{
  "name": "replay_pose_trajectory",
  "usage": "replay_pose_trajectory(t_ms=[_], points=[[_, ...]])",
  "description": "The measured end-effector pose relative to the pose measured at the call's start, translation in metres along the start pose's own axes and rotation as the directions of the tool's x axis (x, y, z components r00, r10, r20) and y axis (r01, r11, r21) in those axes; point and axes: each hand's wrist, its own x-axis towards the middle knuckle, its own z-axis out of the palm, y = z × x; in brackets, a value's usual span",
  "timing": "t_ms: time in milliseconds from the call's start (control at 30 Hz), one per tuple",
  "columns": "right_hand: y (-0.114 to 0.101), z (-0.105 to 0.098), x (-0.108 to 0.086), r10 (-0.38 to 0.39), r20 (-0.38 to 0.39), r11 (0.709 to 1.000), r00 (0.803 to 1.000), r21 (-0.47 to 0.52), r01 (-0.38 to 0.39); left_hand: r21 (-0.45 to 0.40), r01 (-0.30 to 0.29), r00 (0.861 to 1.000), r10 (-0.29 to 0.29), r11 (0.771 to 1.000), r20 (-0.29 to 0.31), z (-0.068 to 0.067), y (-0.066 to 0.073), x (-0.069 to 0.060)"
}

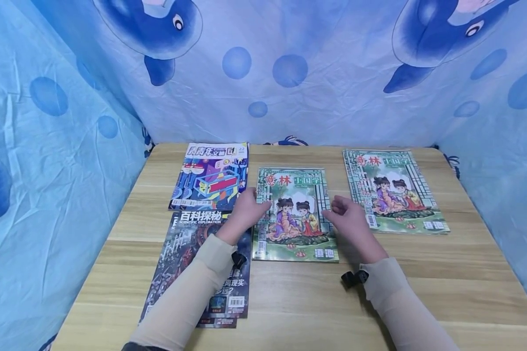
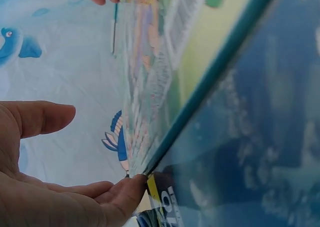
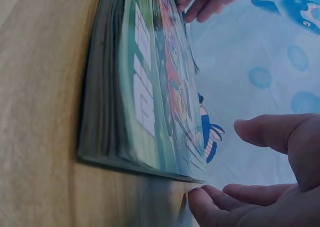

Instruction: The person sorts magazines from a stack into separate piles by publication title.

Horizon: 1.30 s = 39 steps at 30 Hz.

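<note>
A stack of green-bordered magazines (image 1: 296, 214) lies flat in the middle of the table, its cover showing two drawn children. My left hand (image 1: 247, 210) is at the stack's left side. In the left wrist view, the fingertips of the left hand (image 2: 75, 202) meet the stack's edge and the thumb stays raised, apart from the cover. On the opposite side is my right hand (image 1: 352, 220). The right wrist view shows this right hand (image 3: 280, 197) with fingertips beside the stack's edge, thumb lifted; whether they touch it, I cannot tell. Several layers of pages (image 3: 102, 87) show there.
Right of the middle stack lies a matching magazine pile (image 1: 399, 195). At the back left are purple-and-white magazines (image 1: 208, 178), with dark science magazines (image 1: 171, 263) in front, partly under my left forearm. A blue dolphin-print curtain (image 1: 263, 122) stands behind the wooden table (image 1: 298, 302).
</note>
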Motion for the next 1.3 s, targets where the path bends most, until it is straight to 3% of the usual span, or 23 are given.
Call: replay_pose_trajectory(t_ms=[200, 600, 767, 933, 1133, 1300], points=[[-0.001, 0.001, 0.004, 0.027, 0.027, 0.999, 0.999, -0.027, -0.027, 0.014, 0.022, 1.000, -0.022, 1.000, 0.000, 0.002, 0.000, 0.005], [-0.001, 0.003, 0.009, 0.064, 0.030, 0.998, 0.998, 0.004, -0.064, -0.041, 0.085, 0.994, -0.081, 0.996, 0.079, -0.001, 0.000, 0.009], [-0.001, 0.003, 0.009, 0.077, 0.029, 0.997, 0.997, 0.020, -0.077, -0.143, 0.125, 0.991, -0.116, 0.982, 0.070, -0.001, 0.001, 0.011], [0.000, 0.002, 0.009, 0.087, 0.020, 0.996, 0.996, 0.028, -0.088, -0.268, 0.148, 0.989, -0.137, 0.952, 0.057, -0.004, 0.002, 0.010], [0.000, 0.001, 0.007, 0.078, 0.026, 0.996, 0.997, 0.046, -0.079, -0.293, 0.132, 0.990, -0.108, 0.947, 0.095, -0.009, 0.005, 0.009], [0.000, 0.000, 0.004, 0.100, 0.041, 0.993, 0.994, 0.057, -0.102, -0.318, 0.096, 0.983, -0.040, 0.943, 0.178, -0.007, -0.003, 0.008]])
